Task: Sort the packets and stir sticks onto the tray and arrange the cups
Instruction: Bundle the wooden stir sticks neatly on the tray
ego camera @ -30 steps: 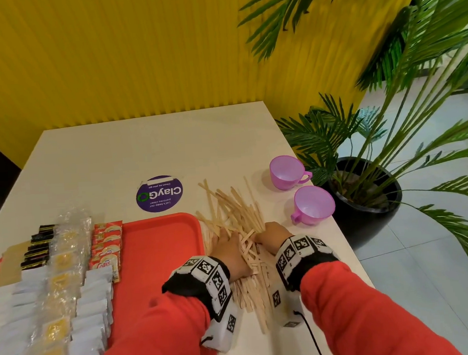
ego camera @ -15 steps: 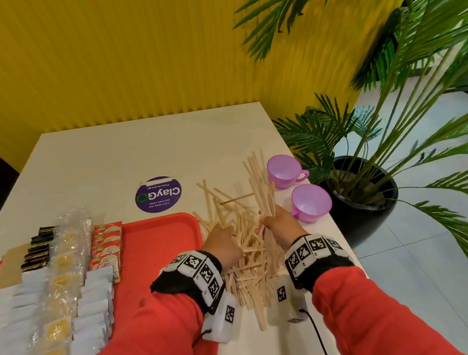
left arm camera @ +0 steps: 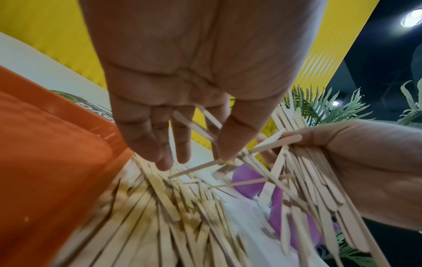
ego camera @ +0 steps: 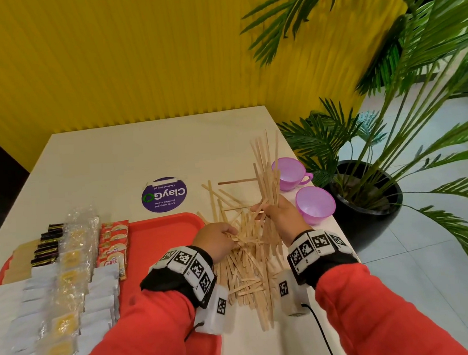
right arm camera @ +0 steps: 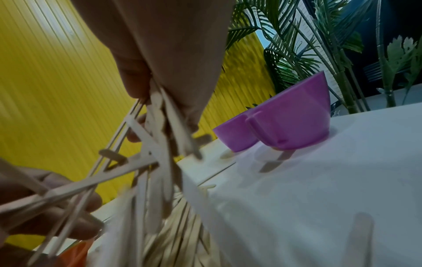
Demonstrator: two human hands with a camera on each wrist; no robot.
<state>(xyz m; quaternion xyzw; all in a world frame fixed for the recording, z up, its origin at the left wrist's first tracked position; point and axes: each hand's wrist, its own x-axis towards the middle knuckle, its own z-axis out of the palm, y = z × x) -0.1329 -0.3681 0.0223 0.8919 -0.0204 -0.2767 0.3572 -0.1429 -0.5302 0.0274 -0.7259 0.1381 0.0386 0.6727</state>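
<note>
A loose pile of wooden stir sticks (ego camera: 250, 265) lies on the table between the red tray (ego camera: 162, 237) and two purple cups (ego camera: 290, 173) (ego camera: 315, 207). My right hand (ego camera: 265, 211) grips a bundle of sticks (ego camera: 265, 169) that stands nearly upright, fanning out in front of the far cup. In the right wrist view the same hand (right arm camera: 155, 101) clutches the bundle, with the cups (right arm camera: 294, 119) just beyond. My left hand (ego camera: 230, 233) reaches into the pile, and a few sticks run between its thumb and fingers (left arm camera: 160, 153). Rows of packets (ego camera: 67, 272) fill the tray's left half.
A round purple sticker (ego camera: 164, 194) is taped to the table behind the tray. The cups stand close to the table's right edge, with a potted palm (ego camera: 366, 190) on the floor just past it. A yellow ribbed wall backs the table.
My right hand has lifted a bundle of sticks out of the pile and tipped it upright. My left hand has slid forward into the pile.
</note>
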